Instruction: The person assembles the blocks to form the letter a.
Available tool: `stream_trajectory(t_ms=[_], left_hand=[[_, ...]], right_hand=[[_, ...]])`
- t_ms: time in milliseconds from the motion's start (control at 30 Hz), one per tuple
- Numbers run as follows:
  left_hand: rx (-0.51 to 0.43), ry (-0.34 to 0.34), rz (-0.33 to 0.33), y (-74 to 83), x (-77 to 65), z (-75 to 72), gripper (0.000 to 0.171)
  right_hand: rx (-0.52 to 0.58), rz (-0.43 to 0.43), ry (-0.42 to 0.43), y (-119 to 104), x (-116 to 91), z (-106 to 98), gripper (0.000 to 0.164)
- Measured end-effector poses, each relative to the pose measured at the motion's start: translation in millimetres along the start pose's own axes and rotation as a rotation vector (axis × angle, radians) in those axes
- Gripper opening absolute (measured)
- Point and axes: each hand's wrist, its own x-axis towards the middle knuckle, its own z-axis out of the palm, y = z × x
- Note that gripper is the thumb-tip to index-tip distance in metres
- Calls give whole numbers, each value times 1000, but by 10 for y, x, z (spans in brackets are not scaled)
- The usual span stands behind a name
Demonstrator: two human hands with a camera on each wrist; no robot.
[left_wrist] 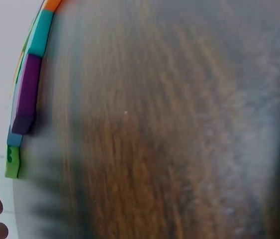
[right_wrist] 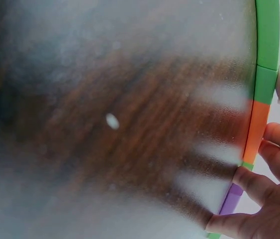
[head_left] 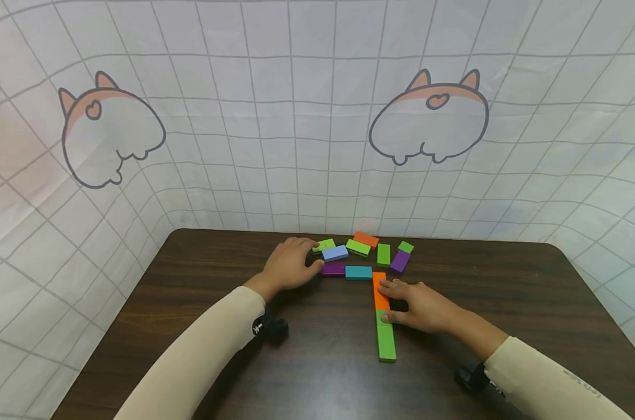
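Note:
My left hand [head_left: 291, 265] hovers at the left end of the blocks, its fingers loosely spread and holding nothing. Its thumb is close to a purple block [head_left: 334, 269]; whether they touch I cannot tell. Right of the purple block lies a teal block [head_left: 358, 273]. A column runs from an orange block [head_left: 380, 284] through a small green block [head_left: 382, 317] to a longer green block [head_left: 386, 343]. My right hand [head_left: 419, 304] rests against this column, fingers at the orange part and thumb at the small green block. In the right wrist view its fingers [right_wrist: 253, 185] are extended.
Behind the rows lie a light-blue block [head_left: 335, 253], lime blocks [head_left: 358, 247], a red-orange block [head_left: 366, 239], a green block [head_left: 383, 255] and a violet block [head_left: 400, 261]. The dark wooden table [head_left: 317, 361] meets a white gridded curtain [head_left: 317, 146] at its back edge.

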Motion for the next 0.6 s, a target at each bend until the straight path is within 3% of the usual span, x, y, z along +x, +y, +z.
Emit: stream_trajectory(t_ms=[300, 600], left_hand=[[4, -81, -45, -61, -11, -2, 56], [9, -30, -52, -177, -14, 43, 47]], right_hand=[[10, -8, 6, -9, -2, 7, 75], [9, -4, 4, -6, 7, 6, 75]])
